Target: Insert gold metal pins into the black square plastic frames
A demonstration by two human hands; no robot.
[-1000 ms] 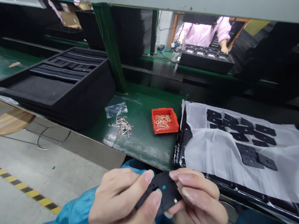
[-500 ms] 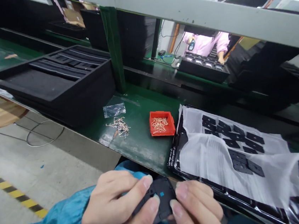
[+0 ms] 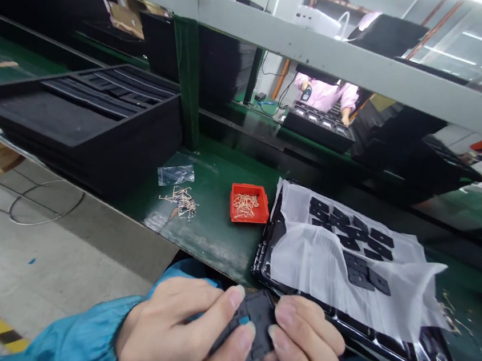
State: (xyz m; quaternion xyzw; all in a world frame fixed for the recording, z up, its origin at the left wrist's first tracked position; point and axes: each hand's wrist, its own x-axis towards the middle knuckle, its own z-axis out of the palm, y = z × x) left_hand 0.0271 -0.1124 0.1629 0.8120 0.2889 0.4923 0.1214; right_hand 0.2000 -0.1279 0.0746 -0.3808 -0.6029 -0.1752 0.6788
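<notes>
Blue patch point(image 3: 244, 320) shifted nearer left thumb point(image 3: 241, 344); left hand point(image 3: 178, 323) and right hand point(image 3: 310, 343) pinch black part point(image 3: 259, 306), apparently unfinished, plates point(image 3: 381, 237) lying apart.

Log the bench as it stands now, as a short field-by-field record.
Left hand: pinches the black part at one side
Right hand: grips its other side
Part marking: small blue patch
Red tray: holds thin pale pieces
Loose pile: similar pieces, beside a clear bag
White sheet: on a black tray, flat black parts on top
Far left: black compartmented box
</notes>
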